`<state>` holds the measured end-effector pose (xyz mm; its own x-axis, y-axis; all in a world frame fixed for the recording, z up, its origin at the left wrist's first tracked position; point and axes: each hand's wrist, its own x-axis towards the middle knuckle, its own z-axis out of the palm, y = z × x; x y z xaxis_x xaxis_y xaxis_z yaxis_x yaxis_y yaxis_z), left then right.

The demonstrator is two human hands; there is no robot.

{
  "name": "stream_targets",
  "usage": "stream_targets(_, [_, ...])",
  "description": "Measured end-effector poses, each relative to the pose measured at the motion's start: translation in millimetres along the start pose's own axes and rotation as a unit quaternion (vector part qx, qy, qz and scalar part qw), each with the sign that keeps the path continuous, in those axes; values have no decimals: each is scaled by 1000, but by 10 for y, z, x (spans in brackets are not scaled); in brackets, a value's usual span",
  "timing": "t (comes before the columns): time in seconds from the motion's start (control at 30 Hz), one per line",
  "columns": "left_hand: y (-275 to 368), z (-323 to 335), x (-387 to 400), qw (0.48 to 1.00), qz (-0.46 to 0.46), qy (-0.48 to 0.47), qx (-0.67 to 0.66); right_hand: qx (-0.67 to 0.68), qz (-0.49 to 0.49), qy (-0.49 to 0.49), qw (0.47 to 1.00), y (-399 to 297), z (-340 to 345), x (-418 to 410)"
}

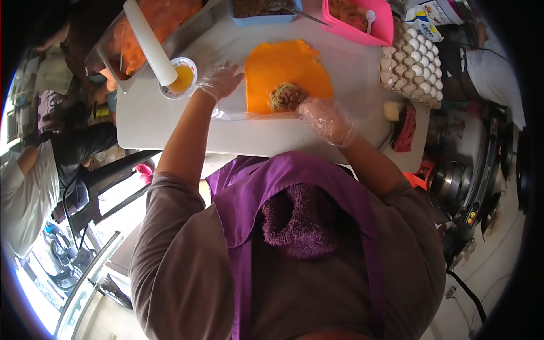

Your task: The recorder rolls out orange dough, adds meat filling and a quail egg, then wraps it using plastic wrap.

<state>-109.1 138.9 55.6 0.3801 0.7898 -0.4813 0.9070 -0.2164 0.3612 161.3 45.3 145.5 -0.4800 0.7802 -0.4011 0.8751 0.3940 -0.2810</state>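
A thin sheet of orange dough (289,59) lies on clear plastic film (229,114) over the table. On its near part sits a mound of brownish minced filling (288,97). My left hand (222,80), in a clear plastic glove, is spread just left of the dough, over the film, and holds nothing visible. My right hand (326,121), gloved too, has its fingertips against the right side of the filling, at the near edge of the dough. Whether those fingers pinch anything is hidden by the hand.
A white rolling pin (148,42) leans across a metal tray (106,63) and a bowl (194,70) of yellow liquid. Farther back stand a blue tub (263,20) and a pink tub (384,25), both with food. An egg carton (389,70) stands right, near a pale-yellow block (391,111).
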Motion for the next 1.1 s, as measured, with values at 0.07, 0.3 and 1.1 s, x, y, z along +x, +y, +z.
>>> stream_targets(0.07, [-17, 63, 156, 1000, -11, -4, -27, -3, 11, -2, 1000, 180, 28, 24])
stream_targets(0.3, [-1338, 613, 437, 566, 279, 278, 724, 4, -54, 23, 998, 30, -295, 552])
stream_targets(1.1, [-169, -585, 73, 848, 118, -53, 513, -3, -31, 181, 983, 943, -121, 1963])
